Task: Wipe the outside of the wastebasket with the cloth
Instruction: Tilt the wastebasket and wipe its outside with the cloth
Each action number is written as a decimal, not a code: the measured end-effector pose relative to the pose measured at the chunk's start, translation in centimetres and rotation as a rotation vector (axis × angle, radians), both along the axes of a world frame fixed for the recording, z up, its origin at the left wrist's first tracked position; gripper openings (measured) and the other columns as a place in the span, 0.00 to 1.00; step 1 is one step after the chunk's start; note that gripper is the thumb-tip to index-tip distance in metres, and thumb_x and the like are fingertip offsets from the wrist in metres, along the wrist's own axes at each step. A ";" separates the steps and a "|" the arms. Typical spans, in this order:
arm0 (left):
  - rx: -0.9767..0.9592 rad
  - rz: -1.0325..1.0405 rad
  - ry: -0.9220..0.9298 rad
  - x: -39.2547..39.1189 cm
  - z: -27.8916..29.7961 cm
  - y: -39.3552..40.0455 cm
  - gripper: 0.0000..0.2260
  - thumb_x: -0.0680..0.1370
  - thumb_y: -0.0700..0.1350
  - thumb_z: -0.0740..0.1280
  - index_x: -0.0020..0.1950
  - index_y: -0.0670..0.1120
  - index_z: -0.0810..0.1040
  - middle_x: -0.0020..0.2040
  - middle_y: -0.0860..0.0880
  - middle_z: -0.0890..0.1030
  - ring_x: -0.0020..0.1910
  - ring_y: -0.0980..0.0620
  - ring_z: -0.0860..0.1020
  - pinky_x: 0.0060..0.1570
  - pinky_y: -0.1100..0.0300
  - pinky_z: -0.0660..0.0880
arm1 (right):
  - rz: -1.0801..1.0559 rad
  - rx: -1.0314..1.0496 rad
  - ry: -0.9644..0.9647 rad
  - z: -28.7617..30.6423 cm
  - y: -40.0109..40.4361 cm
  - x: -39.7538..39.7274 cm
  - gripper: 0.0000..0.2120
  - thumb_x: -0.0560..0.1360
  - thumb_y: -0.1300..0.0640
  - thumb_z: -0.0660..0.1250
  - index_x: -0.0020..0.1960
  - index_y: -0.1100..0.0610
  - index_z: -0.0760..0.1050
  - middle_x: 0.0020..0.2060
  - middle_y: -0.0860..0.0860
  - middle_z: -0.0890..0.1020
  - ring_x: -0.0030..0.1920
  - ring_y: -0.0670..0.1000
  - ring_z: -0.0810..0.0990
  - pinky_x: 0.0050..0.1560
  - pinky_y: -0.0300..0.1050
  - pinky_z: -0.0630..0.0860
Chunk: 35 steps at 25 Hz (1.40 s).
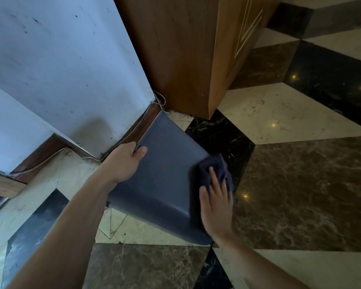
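Note:
A dark grey rectangular wastebasket (165, 180) lies tipped over on the marble floor, with one broad side facing up. My left hand (124, 163) grips its left edge, thumb on the upper face and fingers curled behind. My right hand (216, 205) lies flat against the basket's right side, pressing a dark blue cloth (216, 170) onto the right edge. The cloth bunches out beyond my fingertips. The basket's opening is hidden from view.
A white scuffed wall (71, 69) with a brown skirting board (142, 126) and a thin white cable (159, 99) runs behind the basket. A wooden cabinet (186, 55) stands just beyond it. Patterned marble floor (300, 184) spreads to the right and front.

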<state>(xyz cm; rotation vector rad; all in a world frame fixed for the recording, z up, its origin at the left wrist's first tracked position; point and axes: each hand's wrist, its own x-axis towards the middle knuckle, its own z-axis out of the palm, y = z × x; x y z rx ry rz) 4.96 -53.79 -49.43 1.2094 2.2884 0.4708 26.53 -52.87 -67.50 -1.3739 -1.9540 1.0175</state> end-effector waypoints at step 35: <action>-0.075 0.189 0.217 3.3 -0.7 11.6 0.31 0.75 0.68 0.54 0.51 0.42 0.78 0.42 0.43 0.79 0.48 0.40 0.80 0.44 0.51 0.74 | -0.002 0.039 -0.111 -0.6 2.7 -0.7 0.28 0.79 0.31 0.45 0.75 0.28 0.38 0.81 0.40 0.47 0.81 0.55 0.48 0.78 0.61 0.45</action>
